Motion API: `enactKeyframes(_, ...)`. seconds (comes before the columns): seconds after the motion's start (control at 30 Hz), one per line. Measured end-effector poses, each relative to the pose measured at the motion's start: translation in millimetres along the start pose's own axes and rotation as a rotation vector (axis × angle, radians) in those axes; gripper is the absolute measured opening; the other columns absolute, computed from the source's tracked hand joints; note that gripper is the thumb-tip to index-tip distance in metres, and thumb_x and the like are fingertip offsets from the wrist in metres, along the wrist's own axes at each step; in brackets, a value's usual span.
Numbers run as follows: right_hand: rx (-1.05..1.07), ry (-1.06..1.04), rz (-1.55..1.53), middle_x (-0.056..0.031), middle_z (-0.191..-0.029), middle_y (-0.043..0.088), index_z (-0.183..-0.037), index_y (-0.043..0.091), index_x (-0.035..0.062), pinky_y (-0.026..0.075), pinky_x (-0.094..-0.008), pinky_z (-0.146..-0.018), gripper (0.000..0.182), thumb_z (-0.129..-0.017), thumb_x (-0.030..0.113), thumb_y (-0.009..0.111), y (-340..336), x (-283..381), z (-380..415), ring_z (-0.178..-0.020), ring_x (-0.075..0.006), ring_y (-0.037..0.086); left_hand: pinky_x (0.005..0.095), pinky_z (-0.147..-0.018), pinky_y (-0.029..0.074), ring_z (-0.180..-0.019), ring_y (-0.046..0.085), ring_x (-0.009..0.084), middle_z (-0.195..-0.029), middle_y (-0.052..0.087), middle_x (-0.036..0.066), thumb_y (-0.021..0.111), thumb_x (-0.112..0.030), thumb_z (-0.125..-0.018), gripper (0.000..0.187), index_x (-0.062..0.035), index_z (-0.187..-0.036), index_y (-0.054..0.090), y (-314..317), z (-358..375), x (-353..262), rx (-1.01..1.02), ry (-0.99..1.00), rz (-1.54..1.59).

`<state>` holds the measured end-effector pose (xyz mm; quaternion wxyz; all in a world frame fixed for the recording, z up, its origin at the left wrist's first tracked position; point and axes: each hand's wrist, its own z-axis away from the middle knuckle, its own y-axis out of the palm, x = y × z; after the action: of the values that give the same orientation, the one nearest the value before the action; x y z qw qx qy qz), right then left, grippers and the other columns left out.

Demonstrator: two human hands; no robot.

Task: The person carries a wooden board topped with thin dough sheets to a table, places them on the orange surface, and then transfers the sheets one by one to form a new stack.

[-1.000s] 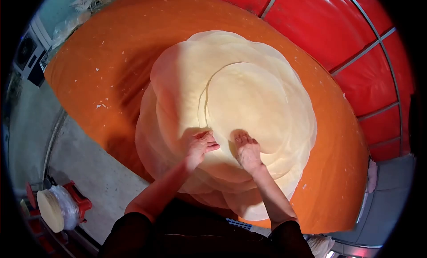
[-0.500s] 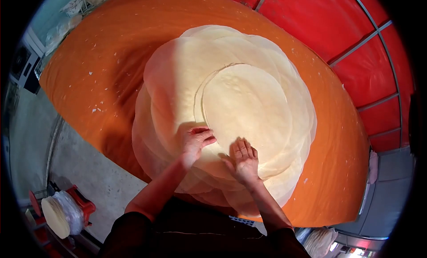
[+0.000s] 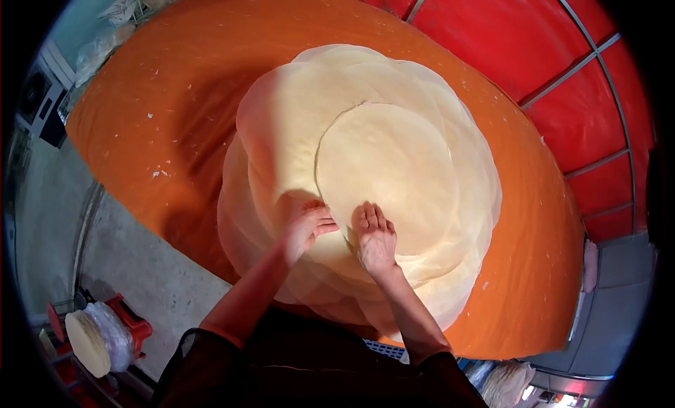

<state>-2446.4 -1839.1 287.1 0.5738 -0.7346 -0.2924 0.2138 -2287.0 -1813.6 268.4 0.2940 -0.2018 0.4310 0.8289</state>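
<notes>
Resting palm-down near the lower left edge of the top round sheet (image 3: 390,169), the right hand (image 3: 376,243) lies flat with its fingers extended, grasping nothing. The left hand (image 3: 306,225) is just beside it, its fingers bent and its fingertips at the lower left rim of the same sheet; whether they pinch that rim or only touch it, I cannot tell. The two hands are near each other but apart.

The top round sheet, pale and thin, lies right of the middle of a broad pile of overlapping sheets (image 3: 323,74). A dark line follows its upper left rim, and the outer layers fan around it with scalloped edges. The pile sits on an orange-covered desk (image 3: 162,78) dotted with small white flakes, and a shadow falls across the pile's left side.

Beyond the far right side of the desk are red panels (image 3: 562,63) crossed by metal bars. At lower left, above a grey floor (image 3: 151,267), a round pale stack (image 3: 86,343) stands with clear plastic (image 3: 112,335) against a red stool (image 3: 139,328).
</notes>
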Motion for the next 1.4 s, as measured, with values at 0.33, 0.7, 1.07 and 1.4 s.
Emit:
enactKeyframes(0.33,-0.053,0.137,-0.203,-0.0197,-0.093,0.054,-0.106,0.043,-0.0040,0.045,-0.0377,-0.062,0.036,-0.077,0.017,0.047,2.2,1.8,8.0,-0.077,-0.0293,0.056,0.0372,-0.073,0.048,-0.084,0.056,0.0256,-0.088,0.057,0.013,0.055,-0.001,-0.074,0.018,-0.0006,-0.092,0.051,3.8,9.7,-9.0,0.195,0.124,0.099)
enactKeyframes(0.7,-0.184,-0.012,0.171,-0.0182,-0.055,0.050,-0.074,0.052,-0.0014,0.038,-0.0322,-0.045,0.012,-0.076,0.007,0.044,-242.1,-86.9,-168.6,-0.045,-0.0255,0.043,0.0263,-0.065,0.042,-0.075,0.054,0.0184,-0.081,0.055,0.010,0.059,0.000,-0.059,0.022,-0.0007,-0.080,0.054,-57.8,-9.3,-96.5,-0.456,0.733,-0.808)
enactKeyframes(1.07,0.431,-0.279,0.146,-0.0141,-0.080,0.057,-0.084,0.055,0.0063,0.045,-0.0386,-0.060,0.022,-0.064,0.003,0.046,13.8,17.8,-187.6,-0.070,-0.0270,0.057,0.0278,-0.052,0.043,-0.066,0.053,0.0168,-0.077,0.056,0.011,0.058,-0.006,-0.066,0.022,0.0038,-0.084,0.052,-68.0,-23.4,-110.2,-0.639,0.650,-0.645)
enactKeyframes(1.4,-0.089,-0.247,-0.029,-0.0122,-0.085,0.056,-0.087,0.053,0.0014,0.044,-0.0350,-0.058,0.025,-0.064,0.007,0.046,39.7,71.1,-148.4,-0.077,-0.0241,0.055,0.0251,-0.058,0.044,-0.065,0.055,0.0178,-0.076,0.060,0.011,0.051,-0.002,-0.068,0.016,0.0024,-0.084,0.053,-92.0,-40.8,-122.3,-0.532,0.702,-0.687)
